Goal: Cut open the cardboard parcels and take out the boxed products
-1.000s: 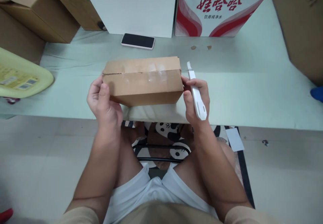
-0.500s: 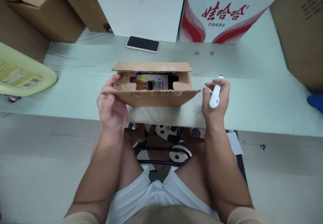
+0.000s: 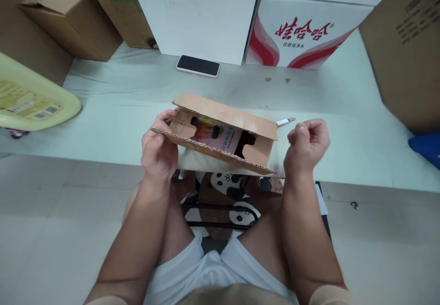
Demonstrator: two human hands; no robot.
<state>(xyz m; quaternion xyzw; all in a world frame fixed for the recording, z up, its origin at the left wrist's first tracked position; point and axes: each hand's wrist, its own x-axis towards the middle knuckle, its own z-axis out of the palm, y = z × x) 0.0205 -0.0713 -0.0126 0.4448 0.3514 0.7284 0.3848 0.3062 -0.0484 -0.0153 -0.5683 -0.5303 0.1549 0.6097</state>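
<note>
A brown cardboard box point(image 3: 223, 112) with its top flaps up is tilted at the table's front edge, its right end lower. My left hand point(image 3: 160, 142) grips its left end, thumb on the near flap. Inside lies a colourful printed package point(image 3: 216, 133), partly hidden by the flaps. My right hand point(image 3: 307, 144) is apart from the box, to its right, fingers curled in with nothing visible in them. Between the box and that hand, a white utility knife point(image 3: 286, 121) lies on the table, part of it hidden behind the box.
A phone point(image 3: 198, 66) lies behind the box, before a white carton point(image 3: 199, 16). A red-and-white carton point(image 3: 302, 35) stands at the back, with two small brown scraps in front. Brown boxes point(image 3: 75, 16) and a yellow jug point(image 3: 34, 94) are at left; a large brown carton point(image 3: 409, 53) is at right.
My right hand has let go of the utility knife, which now lies on the table, and its fingers have curled in. The box has turned, its right end coming nearer to me.
</note>
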